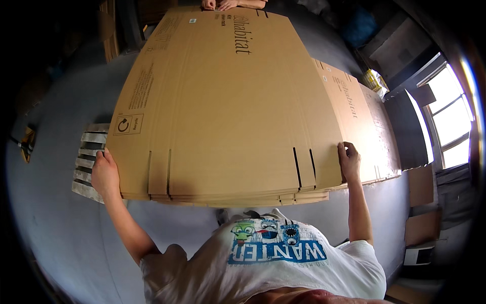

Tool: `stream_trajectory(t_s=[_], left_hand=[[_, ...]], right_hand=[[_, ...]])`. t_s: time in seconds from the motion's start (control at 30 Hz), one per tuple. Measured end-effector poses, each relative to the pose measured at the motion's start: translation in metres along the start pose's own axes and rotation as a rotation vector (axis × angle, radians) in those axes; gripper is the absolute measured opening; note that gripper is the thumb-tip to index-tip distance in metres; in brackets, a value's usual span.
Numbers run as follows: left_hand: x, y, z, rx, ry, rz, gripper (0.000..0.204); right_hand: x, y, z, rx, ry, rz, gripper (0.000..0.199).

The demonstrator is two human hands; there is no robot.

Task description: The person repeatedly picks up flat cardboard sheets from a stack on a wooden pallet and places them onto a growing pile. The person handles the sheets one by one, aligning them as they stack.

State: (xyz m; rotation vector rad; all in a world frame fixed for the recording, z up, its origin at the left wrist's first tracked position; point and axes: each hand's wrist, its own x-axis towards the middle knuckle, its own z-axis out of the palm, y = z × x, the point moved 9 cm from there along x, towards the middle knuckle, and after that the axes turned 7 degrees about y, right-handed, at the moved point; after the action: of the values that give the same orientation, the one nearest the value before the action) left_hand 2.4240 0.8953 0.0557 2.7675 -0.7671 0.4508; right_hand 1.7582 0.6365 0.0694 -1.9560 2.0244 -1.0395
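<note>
A large flat brown cardboard sheet, a folded box blank with slots and dark print, lies on top of a stack of similar sheets. My left hand grips its near left corner. My right hand grips its near right edge, fingers curled over the top. At the far end another person's hands hold the same sheet. A second stack of cardboard blanks lies to the right, partly under the sheet.
A wooden pallet shows under the stack at the left. The floor is grey concrete. Bright windows are at the right, with dark shelving and loose cardboard pieces by the wall.
</note>
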Motion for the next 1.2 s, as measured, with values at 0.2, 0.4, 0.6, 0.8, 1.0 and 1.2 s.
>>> stream_trajectory(t_s=[0.2,0.4,0.6,0.8,1.0,1.2], left_hand=[[0.012,-0.008,0.015,-0.038,0.028,0.039,0.039],[0.051,-0.042,0.065,-0.752,-0.385,-0.115,0.029],[0.044,-0.053,0.058,-1.015,-0.667,-0.191,0.021],[-0.077,0.123,-0.003,-1.296,-0.791,-0.077,0.027],[-0.235,0.407,-0.072,-1.629,-0.727,-0.086,0.024],[-0.41,0.598,-0.048,-1.627,-0.597,-0.054,0.039]], right_hand=[[0.012,0.037,0.013,0.346,-0.158,0.122,0.034],[0.013,0.016,0.017,0.785,-0.471,0.364,0.035],[0.056,-0.017,-0.003,1.066,-0.618,0.211,0.031],[0.149,0.053,-0.22,1.136,-0.319,0.133,0.024],[0.087,0.129,-0.256,1.543,-0.01,0.113,0.067],[0.035,0.172,-0.165,1.334,-0.119,0.23,0.058]])
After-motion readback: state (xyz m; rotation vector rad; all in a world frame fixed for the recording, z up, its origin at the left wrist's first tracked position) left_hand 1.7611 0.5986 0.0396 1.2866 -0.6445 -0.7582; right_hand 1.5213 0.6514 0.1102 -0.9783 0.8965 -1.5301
